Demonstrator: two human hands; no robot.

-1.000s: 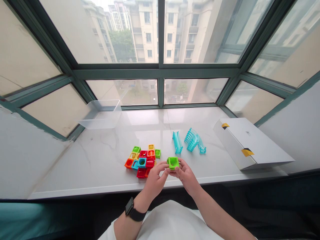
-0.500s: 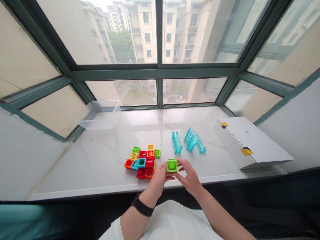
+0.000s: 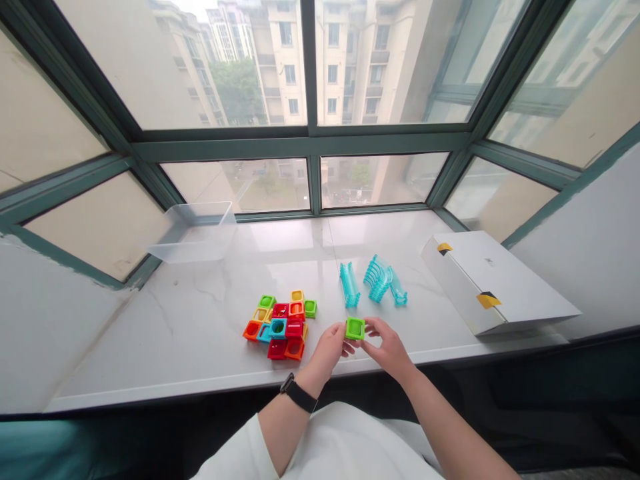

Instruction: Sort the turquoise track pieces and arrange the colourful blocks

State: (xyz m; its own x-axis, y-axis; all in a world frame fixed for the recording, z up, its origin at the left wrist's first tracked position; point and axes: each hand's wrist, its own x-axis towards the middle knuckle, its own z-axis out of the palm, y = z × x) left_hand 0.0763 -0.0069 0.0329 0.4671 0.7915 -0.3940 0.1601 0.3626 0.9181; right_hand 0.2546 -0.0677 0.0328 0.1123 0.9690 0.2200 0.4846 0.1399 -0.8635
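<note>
A green square block (image 3: 355, 328) with a hollow face is held between both my hands, close to the front edge of the sill. My left hand (image 3: 330, 348) grips its left side, and a black watch band circles that wrist. The fingertips of my right hand (image 3: 390, 347) pinch the block from the right. To the left lies a cluster of red, orange, yellow, blue and green blocks (image 3: 279, 327). Beyond my hands are a straight translucent blue track piece (image 3: 349, 285) and curved blue track pieces (image 3: 379, 278).
A clear plastic bin (image 3: 195, 250) stands at the back left by the window. On the right rests a white box (image 3: 520, 280) with yellow-and-black tabs. The white marble-look sill (image 3: 175, 347) ends at a front edge before my body.
Both hands have shifted slightly right with the green block, whose face now looks a little turned. The whole view has moved a bit as well.
</note>
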